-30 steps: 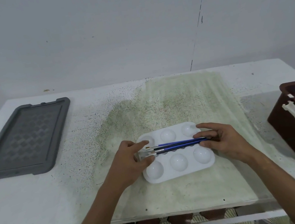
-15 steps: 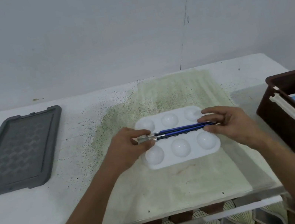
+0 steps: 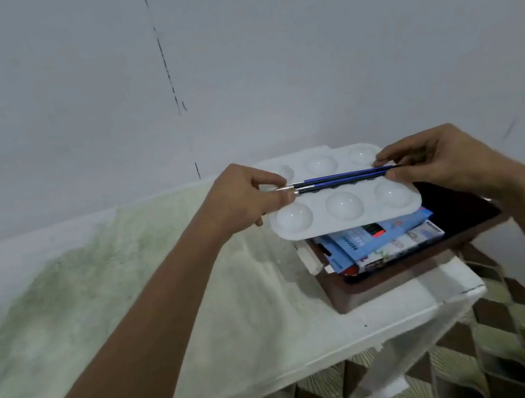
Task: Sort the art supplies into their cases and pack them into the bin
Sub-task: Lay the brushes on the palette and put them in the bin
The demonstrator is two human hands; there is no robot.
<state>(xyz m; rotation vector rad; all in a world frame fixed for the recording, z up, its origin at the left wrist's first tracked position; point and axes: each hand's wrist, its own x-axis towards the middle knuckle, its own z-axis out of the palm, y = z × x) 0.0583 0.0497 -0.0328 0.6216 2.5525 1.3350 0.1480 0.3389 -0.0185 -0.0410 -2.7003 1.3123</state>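
A white paint palette (image 3: 344,219) with round wells hangs in the air above the dark brown bin (image 3: 405,268). Blue-handled brushes (image 3: 337,179) lie across its middle. My left hand (image 3: 240,199) grips the palette's left end and pinches the brush tips against it. My right hand (image 3: 438,159) grips the right end and pins the brush handles. Inside the bin lie blue and white boxes of art supplies (image 3: 383,241), partly hidden under the palette.
The bin stands at the right end of a white table (image 3: 280,352) covered with a green-stained cloth (image 3: 96,296). A patterned floor (image 3: 490,362) shows past the table's near right corner. A plain wall (image 3: 231,65) rises behind.
Both hands lifted the palette with the brushes off the cloth and carried it right, over the bin. The view swung right, so the grey tray left the frame.
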